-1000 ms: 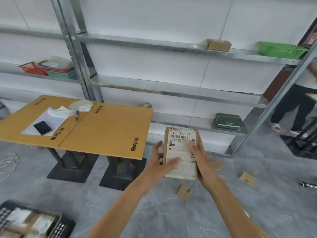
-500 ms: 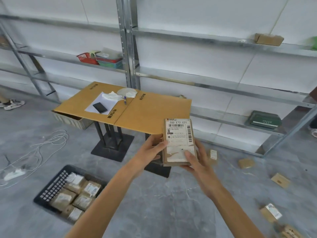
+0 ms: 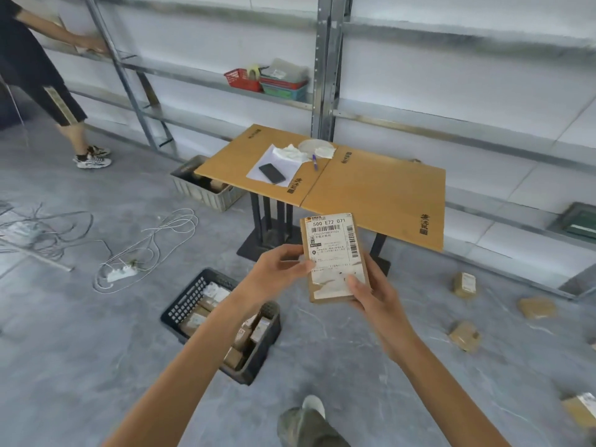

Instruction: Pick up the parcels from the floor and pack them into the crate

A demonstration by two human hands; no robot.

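A flat brown parcel (image 3: 333, 253) with a white shipping label is held upright in front of me. My left hand (image 3: 279, 269) grips its left edge, thumb on the label. My right hand (image 3: 371, 291) grips its lower right corner from beneath. A black slatted crate (image 3: 190, 295) stands on the floor below my left forearm, with several brown parcels inside. More parcels lie on the floor at the right: one labelled (image 3: 464, 284), one plain (image 3: 537, 307), another (image 3: 464, 336) and one at the right edge (image 3: 580, 411).
A wooden table (image 3: 371, 188) on black legs stands ahead, holding paper, a phone (image 3: 272, 173) and a pen. A grey bin (image 3: 203, 188) sits beside it. Metal shelving (image 3: 325, 75) lines the wall. Cables and a power strip (image 3: 119, 272) lie left. A person (image 3: 48, 85) stands far left.
My view has swung left and down, so the crate now sits below my left arm. The parcel stays in both hands, and my right hand has slid to its lower right corner.
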